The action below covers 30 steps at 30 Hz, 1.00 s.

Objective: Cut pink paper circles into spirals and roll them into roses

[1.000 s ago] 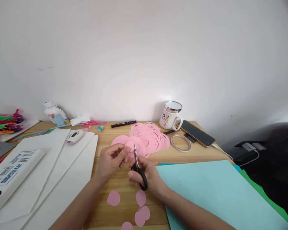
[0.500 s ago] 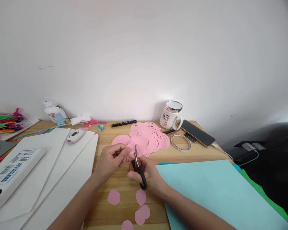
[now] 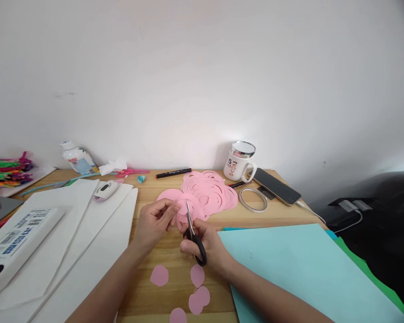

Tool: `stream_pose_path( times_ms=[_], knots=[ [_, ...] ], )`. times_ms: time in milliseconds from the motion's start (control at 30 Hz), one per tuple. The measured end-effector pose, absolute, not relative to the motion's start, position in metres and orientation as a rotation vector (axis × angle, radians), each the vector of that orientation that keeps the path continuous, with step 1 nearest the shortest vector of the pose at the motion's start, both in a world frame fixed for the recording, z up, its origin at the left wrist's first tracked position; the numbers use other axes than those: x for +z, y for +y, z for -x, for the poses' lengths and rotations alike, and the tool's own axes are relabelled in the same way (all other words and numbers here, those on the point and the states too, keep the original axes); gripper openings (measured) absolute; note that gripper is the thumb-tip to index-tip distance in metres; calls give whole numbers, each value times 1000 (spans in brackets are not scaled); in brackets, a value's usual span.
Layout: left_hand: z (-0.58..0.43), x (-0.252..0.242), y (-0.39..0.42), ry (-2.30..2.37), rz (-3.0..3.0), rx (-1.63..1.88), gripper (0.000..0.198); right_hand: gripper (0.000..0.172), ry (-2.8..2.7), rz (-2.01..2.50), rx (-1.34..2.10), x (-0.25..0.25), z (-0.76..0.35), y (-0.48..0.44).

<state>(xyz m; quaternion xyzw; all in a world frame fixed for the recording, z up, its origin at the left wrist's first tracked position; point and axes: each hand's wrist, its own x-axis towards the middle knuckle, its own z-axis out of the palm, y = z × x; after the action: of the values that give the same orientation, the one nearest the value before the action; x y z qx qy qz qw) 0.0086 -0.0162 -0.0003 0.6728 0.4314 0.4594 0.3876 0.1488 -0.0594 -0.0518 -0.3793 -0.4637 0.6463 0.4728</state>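
Observation:
My left hand (image 3: 157, 220) pinches a piece of pink paper (image 3: 182, 207) between thumb and fingertips. In my right hand (image 3: 205, 244) is a pair of black-handled scissors (image 3: 195, 242), its blades pointing away from me and lying at the pink piece. Just beyond both hands lies a heap of pink paper offcuts (image 3: 208, 193) with curved cut-outs. Nearer to me on the wooden table (image 3: 155, 305), several cut pink petal shapes (image 3: 159, 275) lie flat, two of them overlapping. How far the blades are apart is hard to make out against the pink paper.
White sheets (image 3: 97, 242) with a long white box (image 3: 23, 246) cover the left side. Light blue paper (image 3: 289, 269) lies at right. Along the back are a bottle (image 3: 79, 158), a black marker (image 3: 173, 173), a mug (image 3: 239, 161), a tape ring (image 3: 253, 200) and a phone (image 3: 275, 186).
The scissors have shifted slightly left across the pink piece, and the piece has turned a little in my left fingers. The petal shapes on the table lie as before.

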Motion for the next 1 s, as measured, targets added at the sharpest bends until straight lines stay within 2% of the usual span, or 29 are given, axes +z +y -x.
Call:
stream_pose_path(
  times_ms=[333, 567, 800, 867, 1000],
  knots=[
    [-7, -1, -12, 1074, -1697, 1115, 22, 32, -1040, 1040, 1629, -45, -145, -60],
    [-5, -3, -11, 1040, -1613, 1124, 21, 31, -1012, 1028, 1449, -46, -149, -55],
    [-1, -7, -8, 887, -1480, 780, 43, 28, -810, 1064, 1102, -36, -157, -49],
    [-4, -8, -6, 1011, -1482, 822, 40, 26, -815, 1073, 1043, -36, -159, -48],
    [-8, -12, -1, 1367, -1570, 874, 22, 25, -861, 1139, 911, -40, -164, -43]
  ],
)
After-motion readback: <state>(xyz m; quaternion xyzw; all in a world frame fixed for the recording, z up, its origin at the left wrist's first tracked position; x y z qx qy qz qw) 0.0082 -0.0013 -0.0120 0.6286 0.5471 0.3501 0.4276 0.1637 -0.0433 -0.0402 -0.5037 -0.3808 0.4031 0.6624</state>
